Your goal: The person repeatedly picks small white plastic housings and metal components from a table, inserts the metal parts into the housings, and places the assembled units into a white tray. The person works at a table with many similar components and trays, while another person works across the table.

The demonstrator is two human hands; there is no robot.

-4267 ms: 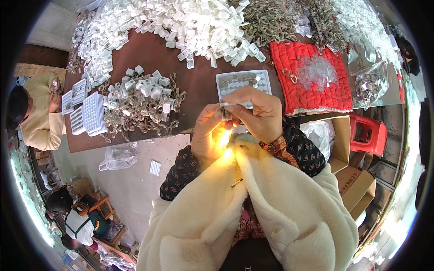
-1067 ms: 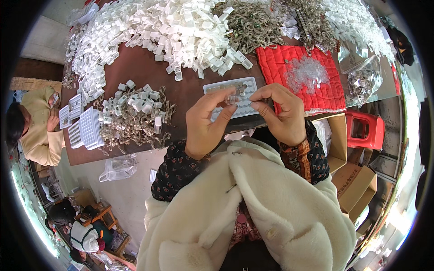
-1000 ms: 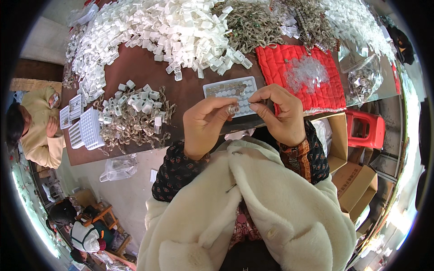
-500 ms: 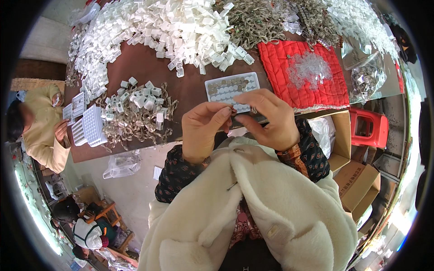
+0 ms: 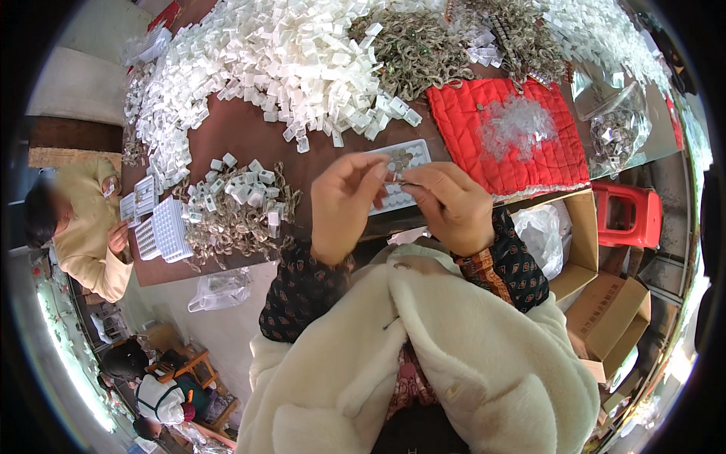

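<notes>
My left hand (image 5: 344, 204) and my right hand (image 5: 452, 203) meet above the table's near edge, fingertips pinched close together. Between them is a tiny, partly whitish piece (image 5: 395, 176), too small and covered by fingers to name. Just behind and under the hands lies a white plastic tray (image 5: 420, 149) with rows of round pockets. Small round greyish discs (image 5: 403, 158) fill part of it; my hands hide much of the rest. To the right, a red quilted cloth (image 5: 461, 129) carries a heap of small clear plastic pieces (image 5: 518, 125).
White plastic cases (image 5: 310, 68) form a large pile at the back, beside tangled wire-like strips (image 5: 408, 49). Left stands a mixed heap of strips and cases (image 5: 242, 212) near stacked trays (image 5: 172, 231). A co-worker (image 5: 87, 219) sits left. Cardboard boxes (image 5: 605, 318) and a red stool (image 5: 628, 214) are right.
Both hands have shifted slightly, the fingertips closing nearer each other around the tiny piece. My right fingers have come down from a raised position. The whole view has tilted a little.
</notes>
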